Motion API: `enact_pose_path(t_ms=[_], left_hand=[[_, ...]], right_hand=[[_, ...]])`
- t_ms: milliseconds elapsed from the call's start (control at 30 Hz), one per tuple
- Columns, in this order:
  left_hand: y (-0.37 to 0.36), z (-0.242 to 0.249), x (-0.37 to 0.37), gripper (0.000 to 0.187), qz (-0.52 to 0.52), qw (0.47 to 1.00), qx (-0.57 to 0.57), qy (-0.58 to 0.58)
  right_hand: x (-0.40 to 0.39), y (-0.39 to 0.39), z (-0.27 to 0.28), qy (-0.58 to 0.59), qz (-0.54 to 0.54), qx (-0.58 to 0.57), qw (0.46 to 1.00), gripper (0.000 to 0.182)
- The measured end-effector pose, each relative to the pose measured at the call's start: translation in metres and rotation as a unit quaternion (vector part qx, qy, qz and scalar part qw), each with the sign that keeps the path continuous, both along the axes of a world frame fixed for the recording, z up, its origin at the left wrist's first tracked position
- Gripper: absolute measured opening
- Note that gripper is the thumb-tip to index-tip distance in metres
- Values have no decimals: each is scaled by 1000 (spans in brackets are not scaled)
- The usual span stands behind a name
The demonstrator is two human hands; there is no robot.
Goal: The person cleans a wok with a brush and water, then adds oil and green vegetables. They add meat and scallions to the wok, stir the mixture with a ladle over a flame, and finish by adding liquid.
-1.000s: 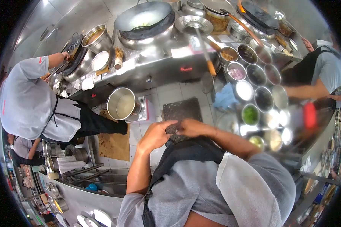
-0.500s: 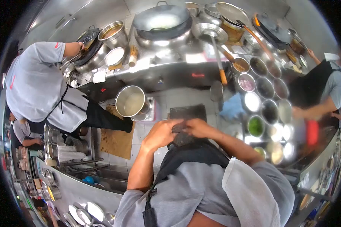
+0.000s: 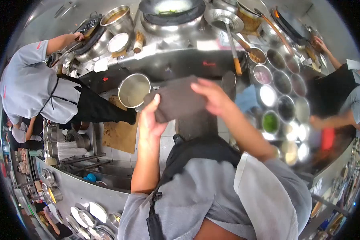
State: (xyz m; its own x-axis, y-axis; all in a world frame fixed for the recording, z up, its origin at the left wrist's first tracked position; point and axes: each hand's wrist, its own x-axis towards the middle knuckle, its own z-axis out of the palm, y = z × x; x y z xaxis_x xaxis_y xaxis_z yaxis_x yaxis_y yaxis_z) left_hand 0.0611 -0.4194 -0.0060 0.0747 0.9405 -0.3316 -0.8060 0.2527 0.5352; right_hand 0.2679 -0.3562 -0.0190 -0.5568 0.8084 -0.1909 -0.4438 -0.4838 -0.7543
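"Where's the dark cloth [image 3: 175,98]?"

"Up in the air in front of the apron [image 3: 204,150]. Put the clock's centre on it: the steel pot [image 3: 126,86] is at nine, overlapped a little from this angle, the blue cloth [image 3: 247,99] at three, the chopped greens [image 3: 271,122] nearer four."

"And the hands?"

"The left hand [image 3: 151,116] is closed in a pinch on the cloth's lower left edge, thumb laid across the near face. The right hand [image 3: 212,98] is half curled, fingertips over the upper right edge. It's blurred, so I can't tell whether those fingers really grip or merely rest there."

"How would you expect it to handle?"

"Light, I'd say, and soft, though it looks folded into a flat pad, so it probably has some body. Nothing fragile about it. If it's damp or greasy, the layers could slide over one another."

"Best place to take hold?"

"The short ends, at nine and three on the cloth itself, with thumb on one face, fingers on the other, catching every layer. Pinch only the top layer and the fold would likely drop open; hold it mid-edge and the corners may sag."
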Motion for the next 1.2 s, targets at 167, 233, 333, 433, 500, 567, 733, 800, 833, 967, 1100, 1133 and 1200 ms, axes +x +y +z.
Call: enact_pose_path(t_ms=[167, 233, 333, 433, 500, 567, 733, 800, 833, 967, 1100, 1133, 1200], left_hand=[[3, -13, 4, 38, 15, 998, -49, -34], [4, -15, 5, 38, 22, 997, -50, -51], [2, -14, 4, 42, -10, 994, 21, -106], [-1, -11, 6, 55, -33, 998, 15, -53], [-2, -13, 8, 55, -31, 998, 29, -43], [-2, -4, 15, 55, -26, 998, 12, -55], [3, -14, 26, 65, -16, 996, 78, 36], [3, -16, 31, 74, -39, 991, 85, 91], [3, -17, 31, 83, -65, 991, 84, 77], [3, -17, 39, 82, -104, 977, 122, 140], [8, -11, 38, 79, -101, 984, 109, 101], [8, -7, 39, 76, -75, 989, 99, 84], [9, -10, 41, 75, -52, 992, 94, 67]], right_hand=[[-5, 4, -2, 21, -7, -108, 994, 25], [-4, 4, 0, 7, -19, -115, 993, 26], [-1, 5, 2, 10, -16, -105, 994, 27], [6, 0, 10, 9, -6, -74, 997, 30], [12, -5, 15, -10, -6, -54, 998, 32], [16, -8, 17, -14, -10, -42, 999, 35], [18, -6, 32, -104, -54, -80, 990, 42], [20, 0, 33, -143, -83, -103, 981, 40], [24, 3, 28, -97, -83, -118, 985, 38], [31, 12, 19, -72, -40, -99, 992, 45], [31, 11, 24, -81, -36, -63, 994, 47], [31, 11, 24, -82, -34, -61, 994, 49], [32, 12, 24, -90, -29, -58, 994, 49]])
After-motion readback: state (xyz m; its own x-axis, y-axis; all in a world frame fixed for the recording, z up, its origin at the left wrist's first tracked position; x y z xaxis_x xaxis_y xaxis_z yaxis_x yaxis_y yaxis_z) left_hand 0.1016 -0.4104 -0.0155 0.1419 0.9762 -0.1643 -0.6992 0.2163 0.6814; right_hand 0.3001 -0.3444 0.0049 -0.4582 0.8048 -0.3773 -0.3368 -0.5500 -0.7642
